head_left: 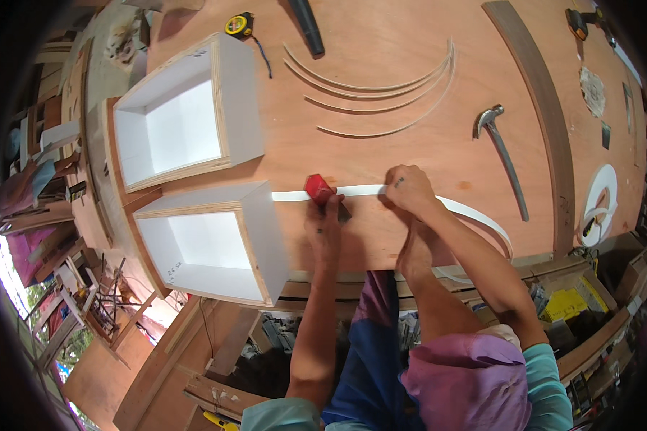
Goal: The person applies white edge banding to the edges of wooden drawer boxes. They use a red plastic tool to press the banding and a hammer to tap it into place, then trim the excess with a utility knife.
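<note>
My left hand [323,228] grips a red hand tool [319,186] with a dark lower part, held over a white flat strip [361,189]. My right hand [408,188] has curled fingers pressed on that strip further right. From there the strip bends down toward the board's front edge. Just beneath my right hand, a bare foot [417,253] rests on the board. The strip's left end reaches a white open plywood box [255,244]. A second such box [237,126] sits behind it.
The plywood worktop [381,154] holds a claw hammer [507,161], several thin curved offcuts [366,89], a long plank [535,100], a tape measure [239,25], a drill [581,24], a dark tool [305,29] and a white roll [601,179]. Scrap wood lies left and below.
</note>
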A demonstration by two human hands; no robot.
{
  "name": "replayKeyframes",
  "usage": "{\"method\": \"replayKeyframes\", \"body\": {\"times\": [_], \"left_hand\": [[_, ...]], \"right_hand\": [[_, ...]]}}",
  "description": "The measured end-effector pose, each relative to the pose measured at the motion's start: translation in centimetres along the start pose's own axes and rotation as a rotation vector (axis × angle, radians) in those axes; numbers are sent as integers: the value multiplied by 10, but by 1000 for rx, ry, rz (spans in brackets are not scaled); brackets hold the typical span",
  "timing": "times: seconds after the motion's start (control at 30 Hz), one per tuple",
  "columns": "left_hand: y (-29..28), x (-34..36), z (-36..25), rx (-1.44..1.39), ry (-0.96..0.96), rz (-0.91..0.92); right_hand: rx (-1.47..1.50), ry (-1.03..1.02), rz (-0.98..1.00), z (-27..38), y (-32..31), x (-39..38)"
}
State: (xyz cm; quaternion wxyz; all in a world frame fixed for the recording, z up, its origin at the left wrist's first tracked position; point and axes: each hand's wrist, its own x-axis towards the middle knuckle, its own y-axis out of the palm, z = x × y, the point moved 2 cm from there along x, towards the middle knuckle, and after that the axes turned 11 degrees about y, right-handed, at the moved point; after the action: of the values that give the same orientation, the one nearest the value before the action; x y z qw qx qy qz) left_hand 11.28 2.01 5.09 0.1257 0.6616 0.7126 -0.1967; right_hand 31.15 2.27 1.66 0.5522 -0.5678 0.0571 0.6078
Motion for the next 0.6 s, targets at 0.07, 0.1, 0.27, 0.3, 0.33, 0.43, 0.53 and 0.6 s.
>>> {"method": "replayKeyframes", "body": {"times": [0.07,0.1,0.27,0.3,0.33,0.43,0.53,0.6], "left_hand": [[3,-1,-1,-136,39,3],[4,0,-5,-143,52,28],[21,-2,-23,-345,103,20],[25,-6,-24,-378,110,5],[29,-11,-23,-410,117,-10],[45,-26,-13,-495,179,-126],[58,-37,-4,-472,67,-196],[57,-34,4,-376,96,-202]], "right_hand": [[32,43,43,6,-3,-5],[29,58,51,8,-3,-4],[55,27,47,0,-3,2],[66,31,43,0,-4,3],[77,34,39,-1,-4,3],[57,-13,25,1,-5,3],[109,-24,59,-2,-9,3],[113,-8,80,1,-11,2]]}}
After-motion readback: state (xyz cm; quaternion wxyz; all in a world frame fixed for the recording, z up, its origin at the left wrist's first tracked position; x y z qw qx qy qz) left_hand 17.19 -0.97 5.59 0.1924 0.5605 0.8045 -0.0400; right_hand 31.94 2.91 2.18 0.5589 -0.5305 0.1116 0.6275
